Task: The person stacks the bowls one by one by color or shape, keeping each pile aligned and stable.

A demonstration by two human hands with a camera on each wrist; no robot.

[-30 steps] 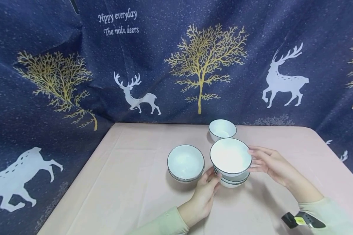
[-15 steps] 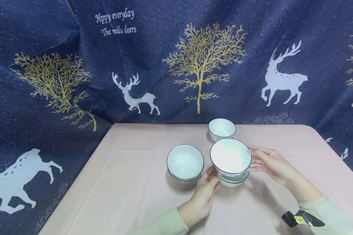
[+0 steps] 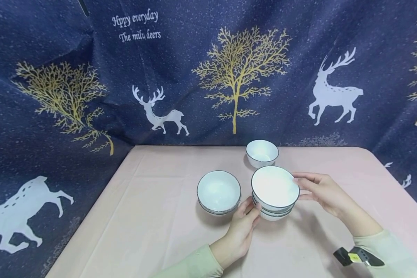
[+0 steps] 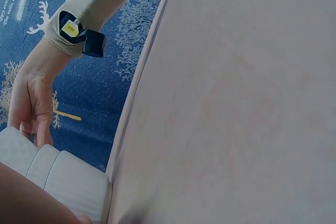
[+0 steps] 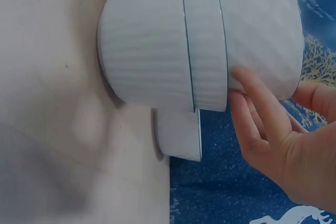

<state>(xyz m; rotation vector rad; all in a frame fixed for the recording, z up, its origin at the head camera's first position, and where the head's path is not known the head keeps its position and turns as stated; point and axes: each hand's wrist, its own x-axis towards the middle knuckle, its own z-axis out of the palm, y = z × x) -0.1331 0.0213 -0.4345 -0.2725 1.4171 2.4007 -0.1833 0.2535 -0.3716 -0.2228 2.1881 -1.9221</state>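
My right hand (image 3: 324, 193) holds a white dark-rimmed bowl (image 3: 275, 187) by its right side. This bowl tops the right-hand stack, and in the right wrist view its textured lower wall (image 5: 262, 30) meets the rim of the bowl beneath. Two ribbed white bowls (image 5: 147, 51) make up the lower part. At the stack's left side, my left hand (image 3: 239, 231) grips the lower bowls with thumb and fingers; some of its fingers are hidden. In the left wrist view the stack (image 4: 73, 182) is partly covered by the left hand.
Just left of the hands stands another stack of white bowls (image 3: 219, 191). Behind the right-hand stack is a single white bowl (image 3: 262, 152). All rest on a pale pink table (image 3: 153, 216), backed by a dark blue cloth (image 3: 194, 58) printed with deer and trees.
The top bowl has come down slightly and shifted a little right, closer onto the bowls below. My right hand has moved with it. My left hand has stayed in place.
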